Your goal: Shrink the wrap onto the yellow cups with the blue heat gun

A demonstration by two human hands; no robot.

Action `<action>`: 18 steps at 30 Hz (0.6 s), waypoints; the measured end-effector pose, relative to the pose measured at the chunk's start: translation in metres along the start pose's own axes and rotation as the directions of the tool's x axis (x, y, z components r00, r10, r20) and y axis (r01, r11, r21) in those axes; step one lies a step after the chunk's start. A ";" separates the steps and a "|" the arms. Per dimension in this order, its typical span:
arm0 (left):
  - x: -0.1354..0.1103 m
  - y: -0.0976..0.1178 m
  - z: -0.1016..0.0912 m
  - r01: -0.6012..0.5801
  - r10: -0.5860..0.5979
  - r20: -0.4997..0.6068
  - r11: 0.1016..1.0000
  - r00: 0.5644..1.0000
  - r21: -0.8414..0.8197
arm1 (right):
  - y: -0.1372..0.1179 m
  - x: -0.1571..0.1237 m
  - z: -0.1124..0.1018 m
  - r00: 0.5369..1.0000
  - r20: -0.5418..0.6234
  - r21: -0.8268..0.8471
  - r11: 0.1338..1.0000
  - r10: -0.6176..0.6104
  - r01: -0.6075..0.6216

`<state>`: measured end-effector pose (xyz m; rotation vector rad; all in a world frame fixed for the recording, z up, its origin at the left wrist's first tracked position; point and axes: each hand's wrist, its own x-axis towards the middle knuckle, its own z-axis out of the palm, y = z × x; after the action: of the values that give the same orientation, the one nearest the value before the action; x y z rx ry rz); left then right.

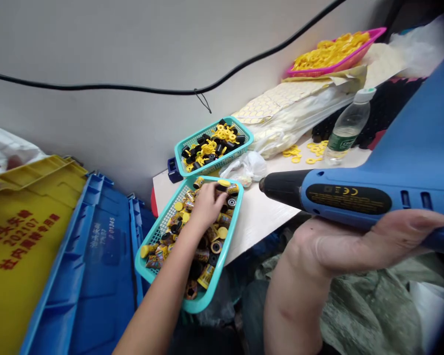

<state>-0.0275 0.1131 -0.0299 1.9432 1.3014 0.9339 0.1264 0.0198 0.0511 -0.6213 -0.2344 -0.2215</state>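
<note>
My right hand (355, 241) is wrapped round a blue heat gun (358, 197), whose black nozzle points left over the white table (259, 212). My left hand (206, 203) reaches into the near teal basket (148, 264), which is full of small labelled rolls with yellow and black ends. Its fingers are curled down among the rolls at the basket's far end; I cannot make out what they grip. A second teal basket (244, 129) behind it holds yellow rings and black parts.
Blue crates (92, 266) and a yellow crate (18, 236) stand at the left. A water bottle (346, 128), loose yellow rings (311, 150), a plastic bag (249, 167), label sheets and a pink basket (370, 42) of yellow rings lie further back. A black cable (133, 88) runs along the wall.
</note>
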 end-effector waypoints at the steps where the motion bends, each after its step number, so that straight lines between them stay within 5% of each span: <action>1: -0.007 -0.002 -0.010 0.027 -0.032 -0.043 0.995 0.999 -0.099 | 0.000 -0.001 0.000 1.000 0.015 0.003 1.000 0.014 -0.014; 8: -0.062 -0.003 -0.052 0.152 -0.335 -0.175 0.754 0.926 -0.639 | 0.011 -0.004 -0.008 0.979 0.189 0.174 0.979 0.071 -0.105; 18: -0.100 0.011 -0.053 0.154 -0.461 -0.130 0.530 0.878 -0.834 | 0.009 -0.001 -0.012 0.943 0.307 0.189 0.963 0.129 -0.193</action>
<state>-0.0922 0.0212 -0.0129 0.8057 1.0469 1.3931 0.1301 0.0199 0.0360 -0.4508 -0.4850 0.0578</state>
